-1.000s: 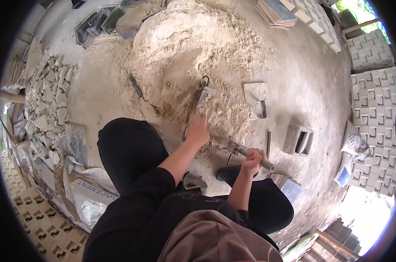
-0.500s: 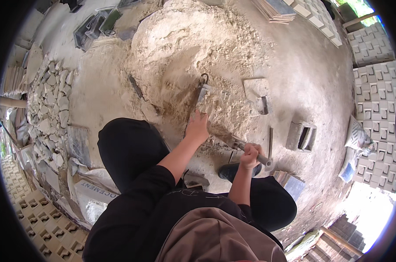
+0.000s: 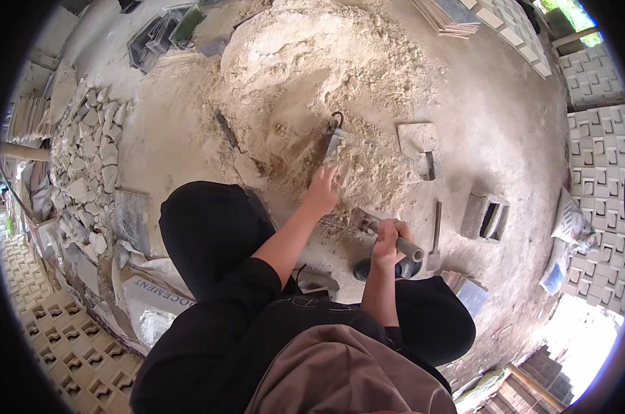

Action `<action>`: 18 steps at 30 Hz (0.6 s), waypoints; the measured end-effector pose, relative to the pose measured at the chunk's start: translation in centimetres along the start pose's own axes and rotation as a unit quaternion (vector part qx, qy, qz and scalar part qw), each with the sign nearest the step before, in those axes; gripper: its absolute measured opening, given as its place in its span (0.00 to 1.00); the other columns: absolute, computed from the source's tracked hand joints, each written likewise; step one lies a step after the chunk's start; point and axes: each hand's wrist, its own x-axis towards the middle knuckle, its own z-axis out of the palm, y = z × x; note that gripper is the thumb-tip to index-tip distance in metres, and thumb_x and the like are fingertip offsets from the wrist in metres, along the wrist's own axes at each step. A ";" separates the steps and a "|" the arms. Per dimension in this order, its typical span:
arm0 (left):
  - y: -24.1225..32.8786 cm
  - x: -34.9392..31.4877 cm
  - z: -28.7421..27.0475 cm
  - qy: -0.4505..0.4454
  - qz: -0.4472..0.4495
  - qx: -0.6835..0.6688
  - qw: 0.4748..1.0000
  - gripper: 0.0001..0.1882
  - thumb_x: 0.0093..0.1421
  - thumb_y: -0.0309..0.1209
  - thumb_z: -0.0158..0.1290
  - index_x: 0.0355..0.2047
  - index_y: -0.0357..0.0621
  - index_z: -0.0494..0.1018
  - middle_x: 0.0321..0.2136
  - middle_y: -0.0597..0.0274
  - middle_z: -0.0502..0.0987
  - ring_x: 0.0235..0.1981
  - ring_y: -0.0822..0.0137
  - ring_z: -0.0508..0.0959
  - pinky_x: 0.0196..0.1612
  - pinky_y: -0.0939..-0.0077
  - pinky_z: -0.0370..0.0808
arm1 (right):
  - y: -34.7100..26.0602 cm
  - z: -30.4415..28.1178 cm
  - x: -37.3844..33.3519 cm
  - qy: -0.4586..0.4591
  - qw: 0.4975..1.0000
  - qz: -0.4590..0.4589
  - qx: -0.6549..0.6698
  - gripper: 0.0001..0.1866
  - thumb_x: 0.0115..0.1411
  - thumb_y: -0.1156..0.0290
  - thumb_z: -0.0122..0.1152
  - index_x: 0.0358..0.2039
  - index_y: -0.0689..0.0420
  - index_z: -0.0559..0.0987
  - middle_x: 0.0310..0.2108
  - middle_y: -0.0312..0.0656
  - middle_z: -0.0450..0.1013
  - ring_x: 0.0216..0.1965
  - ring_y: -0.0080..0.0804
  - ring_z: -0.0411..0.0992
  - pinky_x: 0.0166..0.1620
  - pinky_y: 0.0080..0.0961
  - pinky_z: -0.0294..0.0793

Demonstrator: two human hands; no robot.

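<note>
My left hand (image 3: 321, 193) reaches over the work spot with its fingers stretched out and apart. Its fingertips are at the near end of a grey metal mould (image 3: 334, 143) with a hooked handle at its far end; whether they touch it I cannot tell. Pale, crumbly powder (image 3: 292, 52) is heaped beyond and around the mould. Closed around a short tool (image 3: 408, 249) with a grey pipe handle is my right hand (image 3: 388, 243). The tool's flat metal head (image 3: 363, 219) points left, above the loose powder, and the pipe's end faces up toward me.
Right of the powder lie a flat plate with a cutout (image 3: 417, 141), a thin flat-ended metal tool (image 3: 436, 236) and a hollow block (image 3: 485, 217). Broken stone pieces (image 3: 88, 159) are piled at left. Patterned blocks (image 3: 602, 179) stand stacked at right. A bag (image 3: 154, 297) sits by my left knee.
The short tool has tilted up in my right hand, its head drawn back from the powder by the mould. My left hand remains near the mould's near end. The whole view has shifted slightly.
</note>
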 end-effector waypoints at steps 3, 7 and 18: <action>-0.7 0.8 -0.2 0.055 0.005 -0.063 0.996 0.29 0.50 0.22 0.40 0.56 0.47 0.57 0.53 0.39 0.57 0.55 0.44 0.58 0.53 0.60 0.62 | 0.2 0.6 -0.1 0.002 0.999 0.047 0.009 0.11 0.50 0.82 0.45 0.13 0.58 0.62 0.10 0.34 0.59 0.12 0.16 0.53 0.16 0.16 0.50; -0.8 1.6 -0.9 0.071 -0.098 -0.138 0.983 0.24 0.53 0.26 0.40 0.52 0.40 0.61 0.46 0.39 0.66 0.48 0.47 0.66 0.49 0.61 0.64 | -0.6 1.7 -0.1 0.004 0.997 0.078 0.015 0.11 0.52 0.82 0.44 0.14 0.58 0.62 0.11 0.33 0.58 0.12 0.15 0.52 0.17 0.17 0.51; -1.3 1.3 -1.0 0.086 -0.216 -0.251 0.940 0.26 0.61 0.44 0.33 0.46 0.33 0.65 0.38 0.45 0.72 0.43 0.50 0.70 0.46 0.60 0.63 | -0.6 2.1 -0.4 -0.003 0.998 0.020 0.064 0.13 0.51 0.82 0.48 0.12 0.58 0.63 0.10 0.36 0.63 0.12 0.17 0.58 0.16 0.17 0.56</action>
